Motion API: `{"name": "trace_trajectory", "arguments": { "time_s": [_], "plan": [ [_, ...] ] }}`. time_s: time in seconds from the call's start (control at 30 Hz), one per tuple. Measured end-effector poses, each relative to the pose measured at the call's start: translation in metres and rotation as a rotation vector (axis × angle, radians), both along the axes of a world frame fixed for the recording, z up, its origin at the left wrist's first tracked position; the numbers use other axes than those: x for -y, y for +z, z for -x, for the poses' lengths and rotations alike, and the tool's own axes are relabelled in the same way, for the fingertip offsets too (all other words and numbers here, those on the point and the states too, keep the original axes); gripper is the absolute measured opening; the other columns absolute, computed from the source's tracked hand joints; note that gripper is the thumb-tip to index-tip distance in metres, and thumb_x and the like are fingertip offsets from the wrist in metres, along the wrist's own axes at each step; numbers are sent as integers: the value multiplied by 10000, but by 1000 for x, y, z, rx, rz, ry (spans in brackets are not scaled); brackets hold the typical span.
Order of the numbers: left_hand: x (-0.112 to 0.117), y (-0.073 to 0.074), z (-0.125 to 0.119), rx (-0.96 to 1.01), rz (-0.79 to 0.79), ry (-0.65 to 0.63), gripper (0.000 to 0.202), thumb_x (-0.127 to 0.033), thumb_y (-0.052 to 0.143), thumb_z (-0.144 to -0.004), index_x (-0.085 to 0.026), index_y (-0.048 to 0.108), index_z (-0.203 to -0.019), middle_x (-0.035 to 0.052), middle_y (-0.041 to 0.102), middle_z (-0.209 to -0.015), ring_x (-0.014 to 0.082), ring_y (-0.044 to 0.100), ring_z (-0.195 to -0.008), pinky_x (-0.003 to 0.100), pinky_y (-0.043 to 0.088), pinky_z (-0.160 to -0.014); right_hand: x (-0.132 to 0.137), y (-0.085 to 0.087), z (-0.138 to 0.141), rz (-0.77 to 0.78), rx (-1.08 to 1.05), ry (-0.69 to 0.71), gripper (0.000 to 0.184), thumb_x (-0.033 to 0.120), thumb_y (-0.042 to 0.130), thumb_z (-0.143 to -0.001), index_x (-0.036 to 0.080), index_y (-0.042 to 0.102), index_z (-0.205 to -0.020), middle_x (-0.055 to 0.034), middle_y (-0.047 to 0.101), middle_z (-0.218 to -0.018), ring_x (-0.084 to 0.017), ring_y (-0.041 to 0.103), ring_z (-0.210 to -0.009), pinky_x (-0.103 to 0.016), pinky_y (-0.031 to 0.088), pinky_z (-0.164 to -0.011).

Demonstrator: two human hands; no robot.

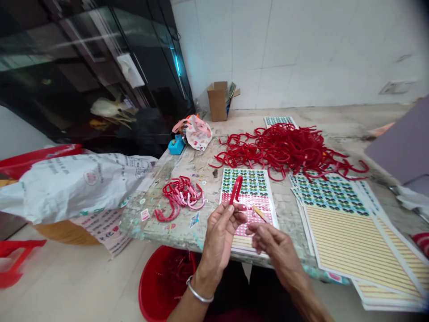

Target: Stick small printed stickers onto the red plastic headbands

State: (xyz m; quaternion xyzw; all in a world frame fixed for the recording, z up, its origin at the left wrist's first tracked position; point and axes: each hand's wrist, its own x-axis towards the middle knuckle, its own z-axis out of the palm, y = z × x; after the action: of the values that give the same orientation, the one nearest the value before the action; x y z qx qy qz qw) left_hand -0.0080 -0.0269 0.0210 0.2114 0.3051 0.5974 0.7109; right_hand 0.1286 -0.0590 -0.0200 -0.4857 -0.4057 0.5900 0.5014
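In my left hand (221, 228) is a curved red plastic band (236, 188), pinched between thumb and fingers and standing upright above a sticker sheet (228, 181). My right hand (271, 243) is beside it on the right, fingers curled and thumb pressed to the fingertips; anything in that pinch is too small to make out. A slim tool with a yellowish end (259, 213) shows just above its fingers; I cannot tell whether the hand grips it. The sheet bears green-and-blue pictures, pink rows and yellow strips.
A tangled heap of red bands (284, 150) covers the table's back right. A smaller pile of bands (182, 194) is at left. More sticker sheets (362, 241) overhang the right front edge. Behind are a cardboard box (217, 103) and blue tape dispenser (176, 145); a red basin (150, 277) stands below.
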Motion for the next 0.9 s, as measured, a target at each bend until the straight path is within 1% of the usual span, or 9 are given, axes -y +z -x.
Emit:
{"name": "trace_trajectory", "arguments": {
  "time_s": [0.07, 0.13, 0.23, 0.3, 0.37, 0.53, 0.67, 0.77, 0.9],
  "plan": [
    [3, 4, -3, -28, -28, -19, 65, -148, 539, -826, -129, 600, -837, 36, 647, -806, 101, 598, -682, 246, 472, -705, 2, 7, 18, 72, -309, -8, 269, 398, 574, -800, 193, 650, -957, -53, 617, -793, -128, 514, -635, -244, 413, -532],
    [5, 7, -3, -73, -60, -19, 77, -151, 530, -833, -124, 602, -836, 40, 644, -795, 105, 597, -690, 242, 471, -704, -3, 12, 30, 87, -512, -96, 231, 368, 608, -784, 199, 650, -935, -45, 613, -846, -103, 506, -650, -220, 415, -548],
    [9, 6, -2, -115, -75, -7, 76, -153, 533, -833, -123, 602, -835, 45, 642, -819, 103, 595, -702, 237, 467, -713, -13, 14, 33, 85, -614, -211, 149, 312, 670, -739, 210, 642, -843, -4, 591, -792, -77, 493, -629, -195, 410, -554],
    [11, 0, -1, -121, -61, 7, 71, -159, 537, -831, -125, 600, -831, 41, 642, -827, 98, 592, -690, 236, 466, -711, -16, 12, 30, 45, -524, -245, 122, 291, 691, -720, 211, 626, -783, 22, 562, -717, -73, 476, -606, -194, 400, -556],
    [13, -6, -1, -119, -30, 23, 66, -171, 546, -827, -128, 596, -826, 37, 643, -816, 94, 590, -680, 233, 465, -704, -16, 9, 25, -46, -312, -274, 116, 285, 688, -725, 202, 609, -745, 31, 539, -680, -76, 461, -610, -200, 391, -579],
    [15, -19, -5, -162, 58, -1, 107, -221, 582, -803, -130, 601, -856, 81, 646, -964, 91, 579, -653, 251, 472, -664, -16, 16, 8, -214, 93, -284, 104, 306, 602, -799, 205, 578, -788, 23, 529, -733, -98, 467, -675, -220, 386, -645],
    [15, -26, -8, -213, 65, -32, 138, -243, 596, -787, -116, 626, -832, 82, 651, -904, 84, 551, -608, 251, 461, -648, -25, 28, -4, -333, 208, -120, 106, 290, 559, -826, 205, 547, -764, -28, 564, -1026, -150, 516, -906, -243, 407, -720],
    [18, -30, -10, -244, 66, -45, 131, -240, 604, -777, -117, 638, -809, 65, 656, -803, 84, 539, -593, 249, 446, -663, -37, 27, -7, -341, 200, 30, 109, 295, 545, -833, 204, 544, -772, -59, 482, -1269, -206, 472, -1109, -275, 423, -778],
    [20, -31, -12, -258, 61, -52, 115, -240, 607, -769, -129, 637, -775, 64, 665, -811, 88, 539, -596, 256, 430, -695, -46, 18, -5, -328, 155, 103, 137, 322, 549, -826, 199, 547, -765, -83, 494, -1276, -229, 440, -1177, -308, 435, -823]
  ]
}}
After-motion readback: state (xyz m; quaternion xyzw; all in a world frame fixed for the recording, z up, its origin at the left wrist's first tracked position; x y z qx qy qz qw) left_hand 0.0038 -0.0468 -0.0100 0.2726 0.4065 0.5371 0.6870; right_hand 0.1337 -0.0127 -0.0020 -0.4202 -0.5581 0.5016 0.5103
